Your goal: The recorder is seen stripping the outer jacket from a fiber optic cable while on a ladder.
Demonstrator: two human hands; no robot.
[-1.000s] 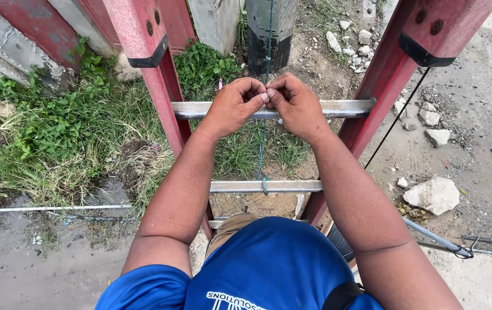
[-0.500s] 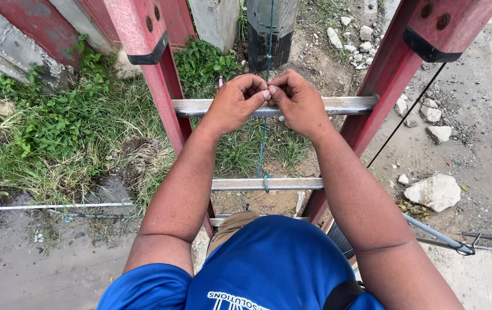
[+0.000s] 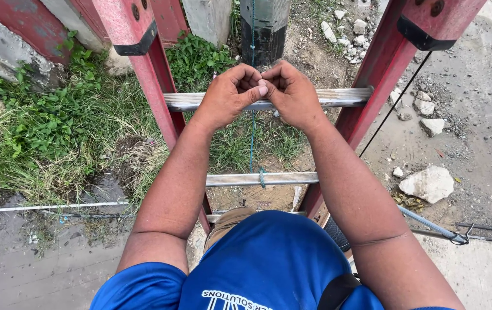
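Both hands meet at mid-rung (image 3: 337, 96), left hand (image 3: 231, 95) and right hand (image 3: 292, 95) touching, fingers curled tight, pinching the green cord (image 3: 252, 143). Cord runs vertically, straight down from the fingertips to the lower rung (image 3: 234, 179); both hands equally near.

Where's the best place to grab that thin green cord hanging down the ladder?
Probably the bare stretch of green cord between the two metal rungs, pinched from the front. It hangs straight and clear there; higher up both hands cover it, lower down it's looped around the lower rung.

White printed lettering on the blue shirt (image 3: 269, 264); no packages, signs, screens.
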